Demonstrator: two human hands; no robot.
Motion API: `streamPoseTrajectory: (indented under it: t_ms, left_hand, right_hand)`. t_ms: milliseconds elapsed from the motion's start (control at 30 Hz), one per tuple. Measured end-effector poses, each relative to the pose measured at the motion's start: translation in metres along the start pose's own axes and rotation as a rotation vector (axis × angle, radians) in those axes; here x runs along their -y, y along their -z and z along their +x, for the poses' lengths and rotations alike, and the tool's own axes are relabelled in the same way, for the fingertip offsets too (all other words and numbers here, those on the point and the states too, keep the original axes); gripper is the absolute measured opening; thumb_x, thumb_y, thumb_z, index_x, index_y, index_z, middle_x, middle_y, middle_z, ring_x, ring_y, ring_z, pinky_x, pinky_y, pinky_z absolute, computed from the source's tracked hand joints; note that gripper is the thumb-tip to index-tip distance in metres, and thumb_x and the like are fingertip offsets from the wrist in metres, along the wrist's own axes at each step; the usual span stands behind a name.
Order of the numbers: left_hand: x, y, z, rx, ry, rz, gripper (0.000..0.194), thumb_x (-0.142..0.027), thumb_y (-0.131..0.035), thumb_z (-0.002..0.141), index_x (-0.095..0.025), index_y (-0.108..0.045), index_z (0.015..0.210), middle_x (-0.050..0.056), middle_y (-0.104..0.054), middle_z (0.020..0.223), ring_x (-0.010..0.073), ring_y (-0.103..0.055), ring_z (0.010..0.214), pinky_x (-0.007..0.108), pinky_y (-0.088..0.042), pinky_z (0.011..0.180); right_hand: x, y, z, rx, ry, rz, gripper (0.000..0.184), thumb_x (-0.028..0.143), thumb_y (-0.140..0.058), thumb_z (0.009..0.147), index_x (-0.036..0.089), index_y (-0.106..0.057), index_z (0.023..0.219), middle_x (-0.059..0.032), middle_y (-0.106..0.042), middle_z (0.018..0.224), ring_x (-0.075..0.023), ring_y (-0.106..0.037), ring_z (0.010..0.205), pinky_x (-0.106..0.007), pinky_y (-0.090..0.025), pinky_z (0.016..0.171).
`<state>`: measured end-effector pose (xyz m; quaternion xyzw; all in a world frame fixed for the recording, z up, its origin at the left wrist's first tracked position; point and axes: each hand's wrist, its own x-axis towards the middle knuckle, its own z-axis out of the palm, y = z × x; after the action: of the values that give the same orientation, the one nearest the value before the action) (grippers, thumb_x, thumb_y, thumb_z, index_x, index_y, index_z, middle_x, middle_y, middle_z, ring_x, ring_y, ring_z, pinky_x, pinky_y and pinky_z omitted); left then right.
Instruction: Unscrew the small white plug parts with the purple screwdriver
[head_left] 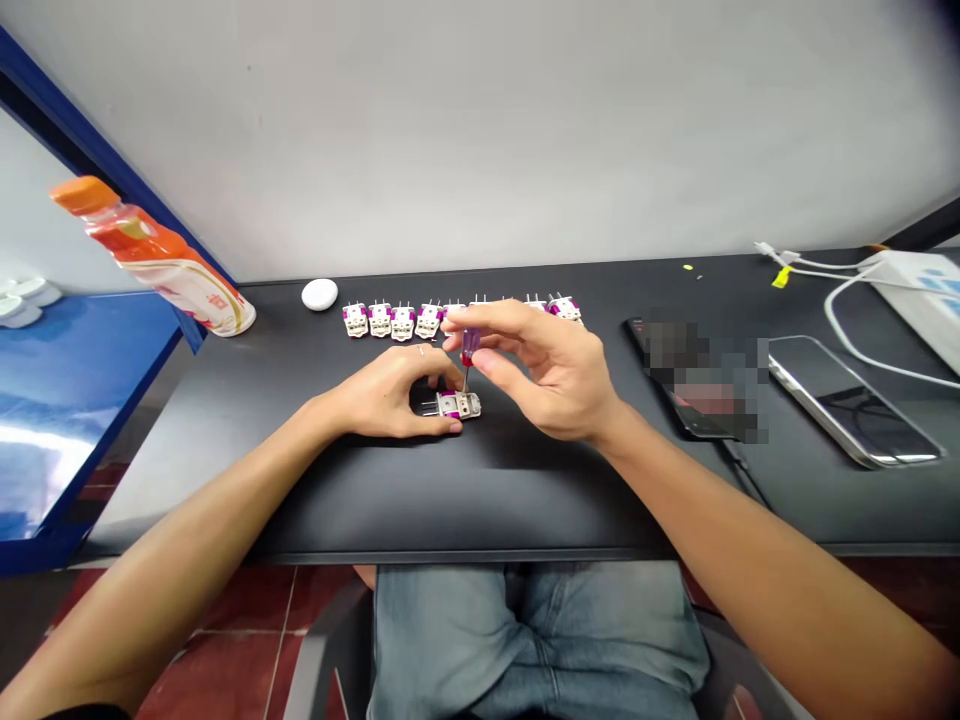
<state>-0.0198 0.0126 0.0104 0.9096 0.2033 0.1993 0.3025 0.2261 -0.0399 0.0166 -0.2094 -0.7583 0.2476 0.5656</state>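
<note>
A small white and purple plug part (pixel 458 405) with metal pins lies on the black table, its pins toward the left. My left hand (pixel 397 392) is closed around it, thumb on the near side and fingers on the far side. My right hand (pixel 551 370) grips a small screwdriver (pixel 470 345) by its purple and red handle, between thumb and fingers. The screwdriver stands nearly upright, its tip down at the plug part; the exact contact point is too small to tell. Behind my hands runs a row of similar plug parts (pixel 403 322), partly hidden by my right hand.
An orange-capped bottle (pixel 165 260) and a white round object (pixel 319 294) stand at the left back. To the right lie a dark phone (pixel 637 345) with a cable, a silver-edged phone (pixel 855 400), and a white box (pixel 919 300) with white cables. A wall rises behind the black table (pixel 450 510).
</note>
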Motion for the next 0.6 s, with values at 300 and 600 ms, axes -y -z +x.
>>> streamPoseTrajectory:
  t_ms: [300, 600]
  left_hand:
    - [-0.0016, 0.0006, -0.0001, 0.013, -0.015, 0.002, 0.029, -0.046, -0.091, 0.096, -0.021, -0.078, 0.105, 0.005, -0.083, 0.102, 0.0224, -0.074, 0.091, 0.034, -0.058, 0.086]
    - [-0.0028, 0.0017, 0.0000, 0.008, -0.009, 0.005, 0.030, -0.047, -0.090, 0.095, -0.021, -0.079, 0.106, 0.005, -0.082, 0.100, 0.0223, -0.073, 0.089, 0.034, -0.057, 0.086]
  right_hand:
    - [0.0040, 0.0000, -0.0004, -0.006, -0.027, -0.031, 0.046, 0.013, -0.072, 0.111, 0.032, -0.082, 0.152, -0.0061, -0.089, 0.140, -0.0190, -0.088, 0.113, -0.036, -0.078, 0.099]
    - [0.0038, -0.0005, -0.0001, -0.029, -0.011, -0.041, 0.037, 0.018, -0.074, 0.112, 0.030, -0.086, 0.145, -0.0056, -0.088, 0.128, -0.0187, -0.088, 0.107, -0.035, -0.079, 0.095]
